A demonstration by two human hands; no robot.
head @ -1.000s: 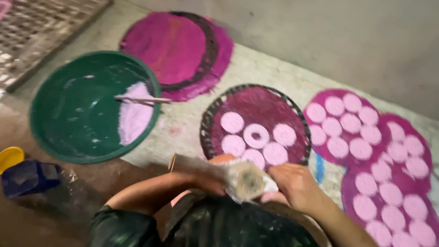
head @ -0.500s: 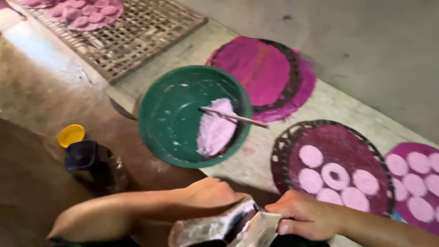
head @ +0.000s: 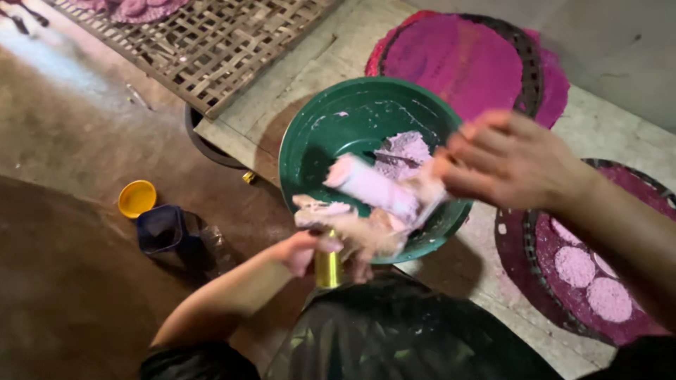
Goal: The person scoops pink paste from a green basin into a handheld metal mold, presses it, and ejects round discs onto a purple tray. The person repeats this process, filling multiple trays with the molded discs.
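Note:
A green bowl (head: 298,138) holds a lump of pale pink paste (head: 403,150). My right hand (head: 508,162), blurred by motion, is over the bowl's right side and closed on a stick coated thick with the pink paste (head: 372,187). At the bowl's near rim my left hand (head: 307,252) grips a gold-coloured tube (head: 327,269). A paste-smeared bag (head: 366,236) sits bunched on top of the tube. The stick's loaded end hangs just above the bag's mouth.
A woven bamboo lattice (head: 211,42) lies at the back left. A magenta round tray (head: 472,63) sits behind the bowl, and another tray (head: 517,260) with pale pink discs (head: 576,266) is at right. A yellow cap (head: 136,198) and a blue container (head: 160,228) stand on the floor at left.
My right hand left the bag, took the stick from the bowl and lifted it loaded with paste. The left hand now holds the tube upright. The view swung left.

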